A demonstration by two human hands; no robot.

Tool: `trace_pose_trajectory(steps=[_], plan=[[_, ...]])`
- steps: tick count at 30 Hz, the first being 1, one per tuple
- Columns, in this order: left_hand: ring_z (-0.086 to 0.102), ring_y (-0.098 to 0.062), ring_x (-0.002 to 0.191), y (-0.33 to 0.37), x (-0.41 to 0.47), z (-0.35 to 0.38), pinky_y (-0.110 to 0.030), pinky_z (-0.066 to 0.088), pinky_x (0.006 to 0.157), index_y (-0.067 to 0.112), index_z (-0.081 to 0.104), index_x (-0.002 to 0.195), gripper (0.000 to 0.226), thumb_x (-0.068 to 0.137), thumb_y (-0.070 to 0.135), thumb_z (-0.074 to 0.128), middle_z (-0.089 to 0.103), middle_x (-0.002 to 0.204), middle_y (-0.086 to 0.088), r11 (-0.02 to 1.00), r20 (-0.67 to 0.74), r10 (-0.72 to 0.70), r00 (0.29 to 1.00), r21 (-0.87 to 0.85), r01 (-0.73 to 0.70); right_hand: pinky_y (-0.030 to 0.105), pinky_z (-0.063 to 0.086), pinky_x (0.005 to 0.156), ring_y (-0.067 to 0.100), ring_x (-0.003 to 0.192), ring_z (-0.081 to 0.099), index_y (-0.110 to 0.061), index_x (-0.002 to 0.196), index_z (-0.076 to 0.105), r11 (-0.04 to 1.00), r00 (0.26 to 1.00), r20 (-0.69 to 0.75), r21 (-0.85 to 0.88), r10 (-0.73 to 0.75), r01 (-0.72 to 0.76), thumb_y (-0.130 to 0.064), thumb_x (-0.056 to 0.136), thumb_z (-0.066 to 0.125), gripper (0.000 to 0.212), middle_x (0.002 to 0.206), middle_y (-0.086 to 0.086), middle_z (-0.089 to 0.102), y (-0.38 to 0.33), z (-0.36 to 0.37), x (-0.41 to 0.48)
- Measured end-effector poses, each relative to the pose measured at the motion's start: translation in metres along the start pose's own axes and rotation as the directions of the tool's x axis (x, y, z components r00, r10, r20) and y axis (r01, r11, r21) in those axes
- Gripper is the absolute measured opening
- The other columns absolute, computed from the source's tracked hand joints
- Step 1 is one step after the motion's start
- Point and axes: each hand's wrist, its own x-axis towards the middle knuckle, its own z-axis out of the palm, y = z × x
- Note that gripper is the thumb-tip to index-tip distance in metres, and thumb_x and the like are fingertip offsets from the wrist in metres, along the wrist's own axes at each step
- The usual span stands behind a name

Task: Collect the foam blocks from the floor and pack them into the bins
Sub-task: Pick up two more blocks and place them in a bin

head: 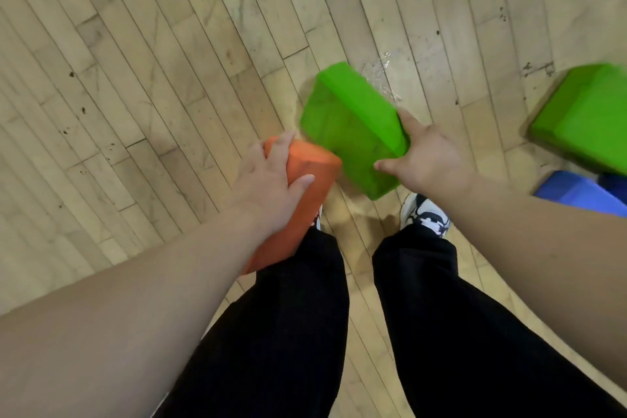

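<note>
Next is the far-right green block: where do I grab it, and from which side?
Likely the far green block by its left end, coming from the left: it lies broad face up, so thumb and fingers can span the thin side there. The blue block crowds its lower edge; its right side is out of view.

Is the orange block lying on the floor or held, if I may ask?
Held: the left hand grips the orange block round its upper end.
</note>
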Motion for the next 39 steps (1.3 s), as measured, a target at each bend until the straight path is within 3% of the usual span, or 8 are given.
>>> trace_pose_trajectory(steps=[2, 5, 12, 17, 24, 30, 36, 39], plan=[[0.027, -0.036, 0.147, 0.009, -0.022, -0.017, -0.05, 0.028, 0.121, 0.048, 0.014, 0.156, 0.075, 0.095, 0.058, 0.058, 0.022, 0.157, -0.012, 1.0, -0.023, 0.008, 1.0, 0.024, -0.007, 0.044, 0.048, 0.103, 0.04, 0.121, 0.054, -0.045, 0.159, 0.019, 0.996, 0.996, -0.023, 0.021, 0.085, -0.085, -0.063, 0.076, 0.075, 0.102, 0.128, 0.017, 0.054, 0.011, -0.002, -0.051], [0.034, -0.033, 0.141, 0.033, -0.066, -0.048, -0.048, 0.034, 0.116, 0.048, 0.021, 0.153, 0.073, 0.093, 0.059, 0.061, 0.025, 0.15, -0.008, 0.996, -0.014, 0.069, 0.998, 0.06, -0.068, 0.043, 0.046, 0.105, 0.041, 0.122, 0.053, -0.046, 0.159, 0.022, 0.975, 0.979, -0.006, 0.089, 0.203, -0.201, -0.059, 0.079, 0.076, 0.098, 0.126, 0.015, 0.048, 0.028, -0.018, -0.136], [0.042, -0.032, 0.132, 0.108, -0.198, -0.127, -0.045, 0.036, 0.112, 0.043, 0.031, 0.151, 0.071, 0.091, 0.057, 0.065, 0.031, 0.146, -0.006, 0.942, 0.031, 0.313, 0.949, 0.118, -0.315, 0.039, 0.044, 0.1, 0.035, 0.116, 0.054, -0.049, 0.156, 0.028, 0.941, 0.953, -0.028, 0.166, 0.303, -0.294, -0.058, 0.078, 0.078, 0.093, 0.114, 0.003, 0.04, 0.029, -0.086, -0.368], [0.045, -0.029, 0.129, 0.154, -0.308, -0.148, -0.044, 0.042, 0.105, 0.046, 0.029, 0.149, 0.069, 0.091, 0.059, 0.064, 0.03, 0.144, -0.003, 0.86, 0.175, 0.439, 0.881, 0.202, -0.469, 0.041, 0.046, 0.102, 0.035, 0.123, 0.052, -0.047, 0.158, 0.025, 0.875, 0.895, -0.006, 0.208, 0.447, -0.436, -0.061, 0.079, 0.074, 0.094, 0.126, 0.009, 0.047, 0.032, -0.104, -0.521], [0.041, -0.034, 0.13, 0.2, -0.406, -0.142, -0.047, 0.04, 0.108, 0.037, 0.037, 0.149, 0.071, 0.088, 0.052, 0.071, 0.033, 0.141, -0.01, 0.678, 0.28, 0.603, 0.747, 0.313, -0.665, 0.037, 0.036, 0.11, 0.036, 0.131, 0.047, -0.038, 0.16, 0.027, 0.768, 0.85, -0.015, 0.438, 0.527, -0.468, -0.052, 0.081, 0.074, 0.093, 0.133, 0.013, 0.049, 0.05, -0.089, -0.624], [0.047, -0.032, 0.125, 0.244, -0.47, -0.094, -0.044, 0.041, 0.106, 0.039, 0.038, 0.149, 0.073, 0.086, 0.049, 0.074, 0.037, 0.136, -0.007, 0.554, 0.319, 0.685, 0.655, 0.356, -0.753, 0.039, 0.039, 0.112, 0.039, 0.131, 0.045, -0.031, 0.16, 0.03, 0.662, 0.823, -0.061, 0.63, 0.565, -0.407, -0.046, 0.077, 0.068, 0.092, 0.134, 0.014, 0.044, 0.101, -0.061, -0.692], [0.046, -0.032, 0.128, 0.303, -0.571, 0.03, -0.043, 0.04, 0.11, 0.038, 0.039, 0.151, 0.077, 0.085, 0.049, 0.076, 0.039, 0.135, -0.009, 0.328, 0.425, 0.758, 0.495, 0.407, -0.852, 0.04, 0.044, 0.106, 0.033, 0.125, 0.047, -0.036, 0.158, 0.029, 0.551, 0.736, -0.132, 0.751, 0.664, -0.362, -0.048, 0.079, 0.069, 0.09, 0.132, 0.01, 0.044, 0.21, -0.011, -0.789], [0.046, -0.029, 0.128, 0.323, -0.643, 0.101, -0.041, 0.039, 0.108, 0.039, 0.039, 0.151, 0.075, 0.086, 0.048, 0.076, 0.038, 0.135, -0.004, 0.293, 0.423, 0.79, 0.444, 0.375, -0.879, 0.042, 0.045, 0.105, 0.035, 0.122, 0.049, -0.037, 0.156, 0.03, 0.553, 0.711, -0.176, 0.76, 0.68, -0.342, -0.056, 0.073, 0.065, 0.092, 0.127, 0.009, 0.046, 0.289, 0.014, -0.857]])
